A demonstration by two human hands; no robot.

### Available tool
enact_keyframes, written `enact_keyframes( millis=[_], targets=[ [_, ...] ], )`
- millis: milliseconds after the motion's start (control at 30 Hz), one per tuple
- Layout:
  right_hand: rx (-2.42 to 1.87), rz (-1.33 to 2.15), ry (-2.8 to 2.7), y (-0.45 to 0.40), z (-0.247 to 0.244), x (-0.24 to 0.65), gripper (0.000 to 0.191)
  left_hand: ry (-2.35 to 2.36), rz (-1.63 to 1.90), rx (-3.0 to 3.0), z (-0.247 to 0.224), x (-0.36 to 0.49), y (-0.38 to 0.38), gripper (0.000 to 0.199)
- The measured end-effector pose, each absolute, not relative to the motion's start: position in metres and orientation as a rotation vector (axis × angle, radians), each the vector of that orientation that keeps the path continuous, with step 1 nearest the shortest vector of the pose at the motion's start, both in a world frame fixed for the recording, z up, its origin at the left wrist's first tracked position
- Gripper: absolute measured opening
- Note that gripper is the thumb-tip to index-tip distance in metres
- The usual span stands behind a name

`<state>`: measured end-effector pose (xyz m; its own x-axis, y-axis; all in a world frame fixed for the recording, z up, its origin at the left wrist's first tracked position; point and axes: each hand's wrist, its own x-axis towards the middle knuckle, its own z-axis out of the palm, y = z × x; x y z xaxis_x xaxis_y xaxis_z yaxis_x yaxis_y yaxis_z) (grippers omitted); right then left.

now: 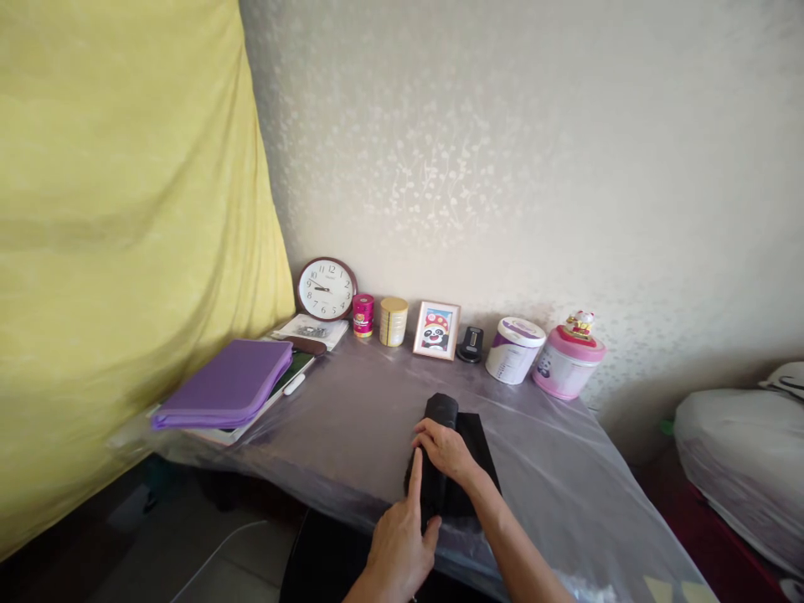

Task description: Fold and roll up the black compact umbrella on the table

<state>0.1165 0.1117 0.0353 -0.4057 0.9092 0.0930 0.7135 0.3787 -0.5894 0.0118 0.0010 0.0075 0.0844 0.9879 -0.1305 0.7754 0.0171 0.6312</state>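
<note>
A black item (442,409), rolled or folded along its left side, lies near the front edge of the table. Its flat part (478,444) spreads out to the right of the roll. My right hand (445,448) rests over the upper part of the roll with its fingers curled round it. Lower down, my left hand (405,536) grips the near left side of the roll, its index finger stretched along the side and its thumb at the near end.
Along the back of the plastic-covered table (358,419) stand a clock (327,289), a pink can (363,316), a yellow-lidded can (394,322), a panda picture (436,331), a black holder (471,344) and two tubs (515,352). A purple folder (226,381) lies left.
</note>
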Motion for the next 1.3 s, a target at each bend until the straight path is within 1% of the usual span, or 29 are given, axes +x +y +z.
enact_keyframes(
  millis=[200,367,533,700,933,1067,1167,1233,1300],
  targets=[
    [-1.214,0.693,-2.219,0.089,0.036,0.125,0.025,1.732,0.386,1.877,0.006,0.011,0.004,0.065],
    [-1.052,0.493,-2.279,0.078,0.027,0.132,0.028,1.768,0.363,1.859,0.002,0.011,0.006,0.064],
    [-1.074,0.326,-2.359,0.111,0.016,0.136,0.030,1.766,0.331,1.820,0.005,0.011,0.007,0.069],
    [-1.210,0.264,-2.371,0.157,0.009,0.137,0.029,1.762,0.351,1.767,0.004,0.009,0.009,0.070],
    [-1.522,0.354,-2.072,0.192,0.010,0.141,0.025,1.608,0.532,1.607,-0.003,0.006,0.008,0.070],
    [-1.703,0.341,-1.814,0.189,0.012,0.174,0.032,1.569,0.587,1.571,-0.004,0.005,0.008,0.069],
    [-1.813,0.366,-1.625,0.172,0.011,0.209,0.040,1.600,0.579,1.616,-0.003,0.005,0.008,0.068],
    [-1.800,0.504,-1.521,0.155,0.009,0.227,0.040,1.641,0.558,1.653,-0.002,0.006,0.008,0.067],
    [-1.720,0.751,-1.385,0.139,0.007,0.235,0.038,1.681,0.523,1.670,0.000,0.006,0.007,0.066]
  ],
)
